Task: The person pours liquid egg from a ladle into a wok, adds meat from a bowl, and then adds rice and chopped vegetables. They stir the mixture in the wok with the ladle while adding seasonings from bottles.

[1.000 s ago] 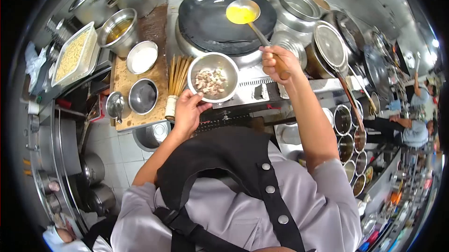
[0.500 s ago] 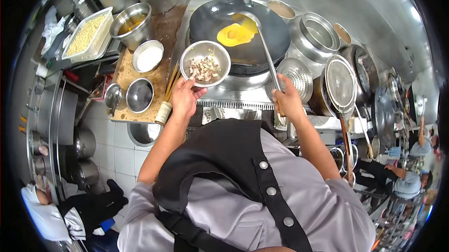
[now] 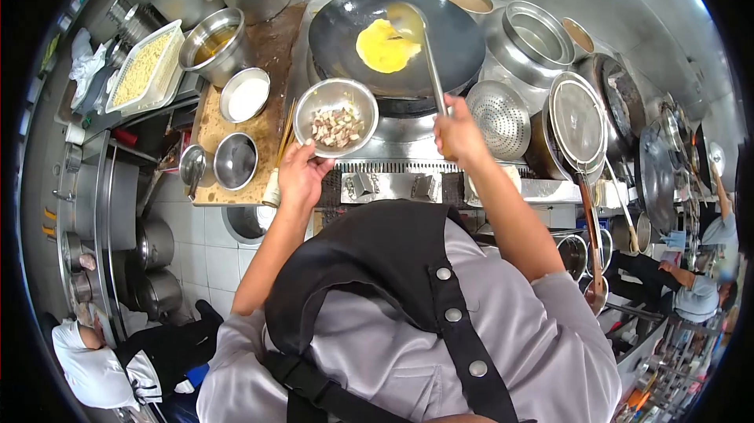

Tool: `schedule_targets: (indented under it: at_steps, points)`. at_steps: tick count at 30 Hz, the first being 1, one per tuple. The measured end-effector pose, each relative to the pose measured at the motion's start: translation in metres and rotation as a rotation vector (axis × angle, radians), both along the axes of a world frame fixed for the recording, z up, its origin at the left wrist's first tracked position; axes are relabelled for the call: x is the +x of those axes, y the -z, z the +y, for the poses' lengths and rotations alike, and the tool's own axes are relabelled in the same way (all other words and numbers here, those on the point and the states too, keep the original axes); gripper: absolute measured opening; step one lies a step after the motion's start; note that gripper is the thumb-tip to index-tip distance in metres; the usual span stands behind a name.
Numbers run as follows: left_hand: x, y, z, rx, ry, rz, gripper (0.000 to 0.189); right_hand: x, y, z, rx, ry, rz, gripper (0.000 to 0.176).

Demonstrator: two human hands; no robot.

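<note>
My left hand [image 3: 303,177] grips the near rim of a steel bowl [image 3: 363,101], held in front of the wok. Small diced pieces, pinkish-brown and pale, lie in the bowl; they look like chopped meat [image 3: 336,126]. My right hand [image 3: 461,134] is closed round the handle of a long ladle [image 3: 434,69]. The ladle's bowl rests in the black wok [image 3: 334,38], at the upper right edge of a yellow sheet of egg [image 3: 383,47]. The egg looks partly set and lies in the middle of the wok.
To the right are a perforated skimmer [image 3: 498,120], a mesh strainer [image 3: 578,120] and a steel pot [image 3: 539,34]. A wooden board [image 3: 206,187] at left carries small bowls, with a pot of oil [image 3: 216,44] behind. Co-workers [image 3: 90,364] stand at the far left and far right.
My right hand has moved left and slightly up with the ladle, now steeper. The egg has spread and turned paler. The bowl sits slightly lower and to the left in view.
</note>
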State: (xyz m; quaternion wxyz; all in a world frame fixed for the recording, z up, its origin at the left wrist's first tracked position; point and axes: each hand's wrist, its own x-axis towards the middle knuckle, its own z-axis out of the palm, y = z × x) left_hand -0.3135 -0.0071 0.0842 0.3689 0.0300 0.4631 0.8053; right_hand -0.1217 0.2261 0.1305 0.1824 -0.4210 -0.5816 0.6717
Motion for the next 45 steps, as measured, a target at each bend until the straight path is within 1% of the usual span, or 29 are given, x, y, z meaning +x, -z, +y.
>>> schedule_targets:
  at_steps: [1, 2, 4, 6, 8, 10, 11, 13, 15, 16, 18, 19, 21, 22, 23, 24, 26, 27, 28, 30, 31, 32, 34, 35, 38, 42, 43, 44, 45]
  points:
    - [-0.002, 0.004, -0.007, 0.006, -0.020, 0.014, 0.010, 0.004, -0.010, -0.023, 0.021, 0.044, -0.060, 0.054]
    - [-0.005, 0.004, -0.014, 0.011, -0.017, 0.011, 0.010, 0.016, -0.011, -0.036, -0.108, 0.050, 0.033, 0.050]
    - [-0.004, 0.005, -0.029, -0.026, -0.066, -0.016, 0.009, 0.036, -0.013, -0.015, -0.404, 0.052, 0.225, 0.045]
    - [-0.005, 0.008, -0.039, -0.049, -0.090, -0.023, 0.009, 0.031, -0.006, 0.015, -0.538, 0.001, 0.366, 0.040]
    - [-0.008, 0.009, -0.048, -0.081, -0.090, -0.033, 0.009, 0.003, -0.002, 0.014, -0.276, 0.019, 0.200, 0.046]
    - [-0.010, 0.008, -0.054, -0.069, -0.101, -0.037, 0.011, -0.006, -0.002, -0.009, 0.094, 0.026, -0.099, 0.054]
    - [-0.012, 0.007, -0.057, -0.059, -0.107, -0.016, 0.011, 0.000, 0.000, -0.023, 0.107, 0.034, -0.090, 0.060]
    - [-0.012, 0.012, -0.065, -0.061, -0.124, -0.017, 0.012, 0.018, -0.015, -0.045, -0.092, 0.073, 0.007, 0.049]
    - [-0.018, 0.015, -0.066, -0.020, -0.103, 0.009, 0.013, 0.037, -0.020, -0.025, -0.338, 0.078, 0.172, 0.036]
    - [-0.019, 0.016, -0.065, -0.028, -0.101, 0.004, 0.013, 0.033, -0.014, -0.005, -0.452, 0.054, 0.239, 0.036]
    - [-0.020, 0.013, -0.060, -0.014, -0.090, 0.002, 0.013, 0.007, -0.007, 0.008, -0.292, 0.016, 0.208, 0.042]
    - [-0.020, 0.009, -0.058, -0.020, -0.075, 0.011, 0.015, 0.001, -0.004, 0.000, -0.296, 0.011, 0.203, 0.042]
    - [-0.020, 0.006, -0.059, 0.007, -0.065, 0.029, 0.015, -0.014, -0.002, -0.022, 0.136, 0.071, -0.100, 0.051]
    - [-0.023, 0.005, -0.059, 0.041, -0.045, 0.056, 0.015, -0.005, -0.006, -0.038, 0.106, 0.084, -0.076, 0.056]
    - [-0.025, 0.005, -0.059, 0.056, -0.038, 0.072, 0.015, 0.012, -0.006, -0.046, -0.017, 0.056, 0.005, 0.057]
    - [-0.027, 0.005, -0.058, 0.054, -0.051, 0.067, 0.015, 0.028, -0.008, -0.043, -0.137, 0.028, 0.083, 0.057]
    - [-0.026, 0.005, -0.056, 0.023, -0.069, 0.074, 0.019, 0.036, -0.014, -0.021, -0.234, -0.007, 0.104, 0.058]
    - [-0.025, 0.006, -0.055, 0.019, -0.068, 0.062, 0.019, 0.027, -0.009, -0.012, -0.127, -0.032, 0.090, 0.056]
    - [-0.025, 0.006, -0.053, 0.021, -0.056, 0.062, 0.019, 0.017, -0.004, -0.008, -0.125, -0.019, 0.091, 0.056]
    - [-0.024, 0.005, -0.053, -0.007, -0.056, 0.033, 0.019, -0.007, 0.000, -0.011, 0.228, -0.004, -0.147, 0.056]
    - [-0.024, 0.005, -0.055, -0.006, -0.054, 0.037, 0.019, -0.007, -0.003, -0.020, 0.240, 0.022, -0.162, 0.053]
    - [-0.024, 0.006, -0.057, 0.010, -0.050, 0.043, 0.018, 0.005, -0.010, -0.029, 0.242, 0.026, -0.157, 0.053]
    - [-0.027, 0.009, -0.054, 0.036, -0.052, 0.047, 0.018, 0.033, -0.022, -0.031, -0.188, 0.010, 0.060, 0.050]
    - [-0.027, 0.012, -0.054, 0.030, -0.055, 0.040, 0.016, 0.042, -0.021, -0.021, -0.269, -0.012, 0.146, 0.049]
    - [-0.024, 0.015, -0.052, -0.006, -0.048, 0.016, 0.014, 0.023, -0.016, 0.004, -0.224, 0.003, 0.119, 0.051]
    - [-0.025, 0.007, -0.048, 0.017, -0.053, 0.020, 0.015, 0.009, -0.016, -0.027, 0.082, 0.076, -0.078, 0.050]
    - [-0.025, 0.005, -0.047, 0.028, -0.058, 0.027, 0.015, 0.020, -0.024, -0.037, -0.035, 0.083, -0.063, 0.047]
    - [-0.025, 0.005, -0.043, 0.033, -0.059, 0.028, 0.015, 0.026, -0.025, -0.029, -0.029, 0.082, -0.061, 0.047]
    - [-0.025, 0.005, -0.041, 0.022, -0.077, 0.018, 0.015, 0.037, -0.024, -0.018, -0.231, 0.052, 0.098, 0.046]
